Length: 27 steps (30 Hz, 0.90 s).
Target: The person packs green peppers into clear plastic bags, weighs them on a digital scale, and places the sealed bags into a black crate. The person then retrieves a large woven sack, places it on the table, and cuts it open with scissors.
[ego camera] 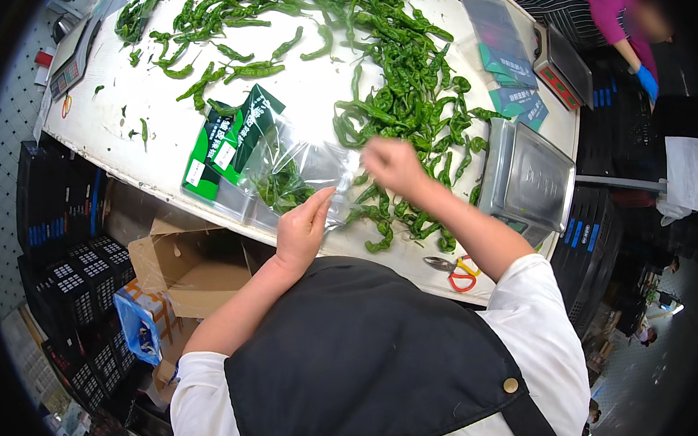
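A clear plastic bag (325, 163) lies on the white table, its closed end toward the left. Inside it sit wrinkled green peppers (282, 189). My left hand (303, 227) pinches the bag's near edge between thumb and fingers. Blurred and with curled fingers, my right hand (395, 165) hovers by the bag's right end, beside the large pile of loose green peppers (407, 90). Whether it grips the film or a pepper, I cannot tell. Left of the clear bag are green-and-black printed bags (255, 113) with white labels.
A steel-topped scale (536, 172) stands at my right, with red-and-yellow-handled scissors (461, 271) near the table edge. Flat plastic bags (506, 61) and a second scale (560, 68) lie beyond. A co-worker (605, 15) stands far right. A cardboard box (197, 267) sits below left.
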Each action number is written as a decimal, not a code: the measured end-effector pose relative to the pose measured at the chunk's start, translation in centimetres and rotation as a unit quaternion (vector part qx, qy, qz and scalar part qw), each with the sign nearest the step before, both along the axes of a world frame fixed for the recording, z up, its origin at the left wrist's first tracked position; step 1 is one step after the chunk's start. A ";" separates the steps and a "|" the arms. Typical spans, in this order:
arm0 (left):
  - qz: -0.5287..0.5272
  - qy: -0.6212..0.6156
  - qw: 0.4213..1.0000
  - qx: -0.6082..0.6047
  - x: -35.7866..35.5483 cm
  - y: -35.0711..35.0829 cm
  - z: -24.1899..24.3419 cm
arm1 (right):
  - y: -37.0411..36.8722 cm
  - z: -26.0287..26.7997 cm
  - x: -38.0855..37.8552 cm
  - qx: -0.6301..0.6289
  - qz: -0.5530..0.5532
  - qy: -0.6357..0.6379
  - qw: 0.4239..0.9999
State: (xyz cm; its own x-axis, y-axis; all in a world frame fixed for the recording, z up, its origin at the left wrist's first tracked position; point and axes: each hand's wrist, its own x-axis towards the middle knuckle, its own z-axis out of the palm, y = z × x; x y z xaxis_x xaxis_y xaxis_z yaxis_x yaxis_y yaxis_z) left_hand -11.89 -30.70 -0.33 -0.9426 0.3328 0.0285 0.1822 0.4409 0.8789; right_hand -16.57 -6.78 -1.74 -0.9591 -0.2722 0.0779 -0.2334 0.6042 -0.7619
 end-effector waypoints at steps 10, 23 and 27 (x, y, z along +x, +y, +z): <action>-0.017 0.010 0.999 -0.028 -0.8 0.5 -0.5 | 1.1 -9.6 -11.7 0.241 -0.162 0.068 0.955; -0.019 -0.010 1.000 -0.012 -1.2 0.9 -1.6 | 6.0 -5.6 -14.7 0.205 -0.164 0.018 0.965; -0.030 -0.039 0.999 -0.010 -1.3 1.3 -1.4 | 10.5 -1.2 -14.7 0.069 -0.236 -0.170 0.954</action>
